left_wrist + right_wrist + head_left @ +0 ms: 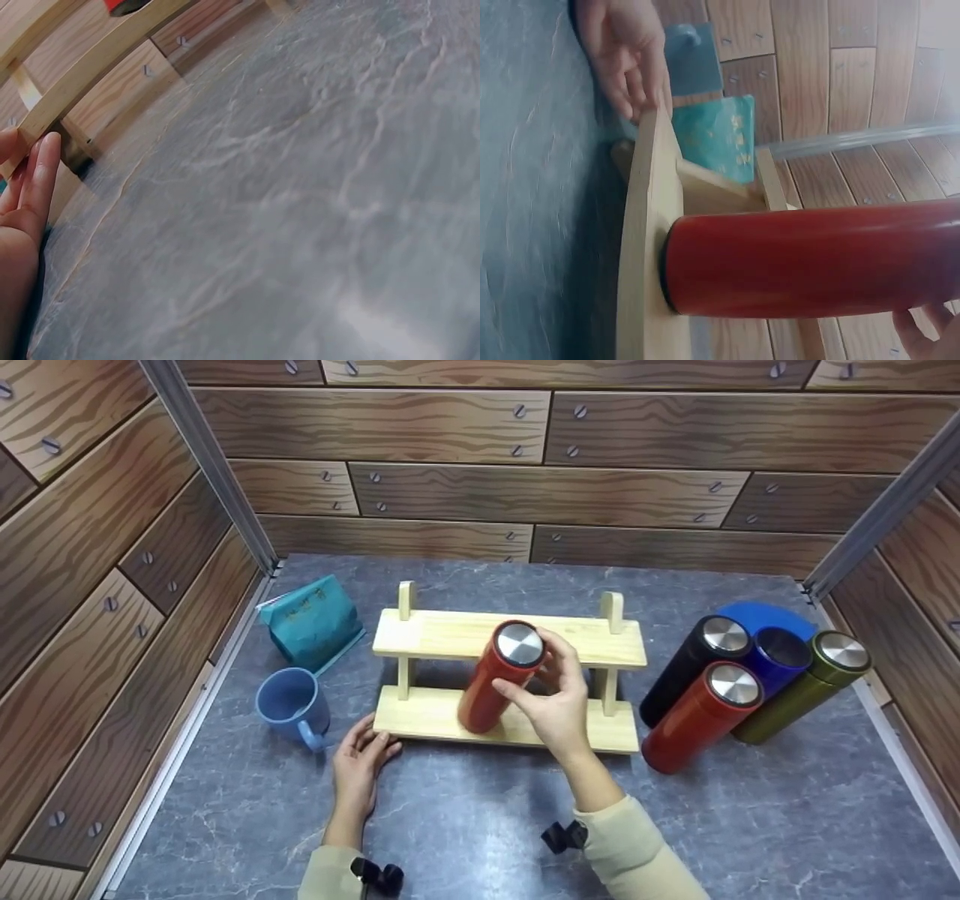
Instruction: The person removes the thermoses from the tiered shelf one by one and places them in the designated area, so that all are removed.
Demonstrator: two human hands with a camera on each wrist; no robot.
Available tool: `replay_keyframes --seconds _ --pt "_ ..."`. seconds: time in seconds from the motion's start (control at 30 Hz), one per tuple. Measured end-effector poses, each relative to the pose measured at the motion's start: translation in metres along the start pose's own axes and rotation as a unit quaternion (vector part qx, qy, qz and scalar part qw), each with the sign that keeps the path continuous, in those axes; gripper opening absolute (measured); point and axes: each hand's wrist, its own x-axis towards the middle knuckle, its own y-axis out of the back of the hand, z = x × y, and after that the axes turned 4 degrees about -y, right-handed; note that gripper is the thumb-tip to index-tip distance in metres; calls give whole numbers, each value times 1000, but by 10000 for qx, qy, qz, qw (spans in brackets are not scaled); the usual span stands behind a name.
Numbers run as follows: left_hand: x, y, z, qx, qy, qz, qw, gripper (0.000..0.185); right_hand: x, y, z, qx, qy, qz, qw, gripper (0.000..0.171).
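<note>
**Right hand on a red flask, left hand steadying the wooden rack**

Partly hidden, the right hand shows mostly its back in the head view, so its fingertips behind the red flask are hard to make out; in the right wrist view only a few fingertips peep in at the lower right corner. The left wrist view cuts the left hand off at the left edge, showing little more than two fingers lying together.

Nearest the camera, at the bottom centre of the head frame, two cream sleeves enter. The left hand lies flat on the grey table, fingers straight and close together, their tips touching the front left corner of the wooden rack. The right forearm slants up toward the frame's middle; its fingers and thumb curl round the upper part of the red flask just under the steel cap. The flask stands tilted on the rack's lower board, base down, top leaning right in front of the upper shelf.

Left of the rack sits a blue mug, with a teal pouch behind it. At the right, four more flasks cluster together: red, black, blue and olive green.
</note>
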Motion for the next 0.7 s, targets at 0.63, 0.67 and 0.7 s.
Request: replay_keyframes --seconds 0.63,0.67,0.7 --pt "1 -1 1 57 45 19 10000 50 -8 63 -11 -178 253 -256 9992 74" --pt "1 -1 1 76 44 20 10000 50 -10 65 -15 -164 279 -246 9992 74" --pt "1 -1 1 96 45 22 9999 50 -11 66 -19 -118 328 -235 9991 74"
